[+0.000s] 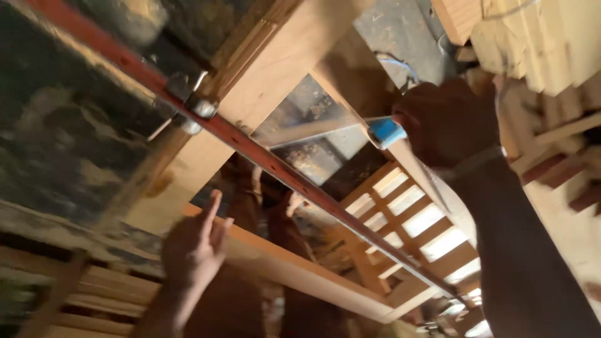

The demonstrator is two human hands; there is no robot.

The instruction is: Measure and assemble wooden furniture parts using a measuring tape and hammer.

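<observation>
The right hand (447,122) is closed around a tool with a blue collar (386,133), from which a flat metal blade (313,131) runs left across the upper middle of the view, lying against a pale wooden frame (269,69); it looks like a try square or a small saw, though blur keeps that uncertain. The left hand (194,247) has an open grip, fingers spread and pointing upward, holding nothing, its palm just beside the lower wooden rail (300,269). A long red bar clamp (250,147) crosses the frame on a diagonal, its metal head (191,103) bearing on the wood.

By the look of it, the work in hand is checking or marking the clamped frame; the next move would call for the blade kept flat to the wood while the free hand steadies the rail.

Counted: two hands, one bladed tool, one clamp, one slatted lattice panel (407,213) behind, and a stack of timber offcuts (538,44) at upper right, too blurred to number.
</observation>
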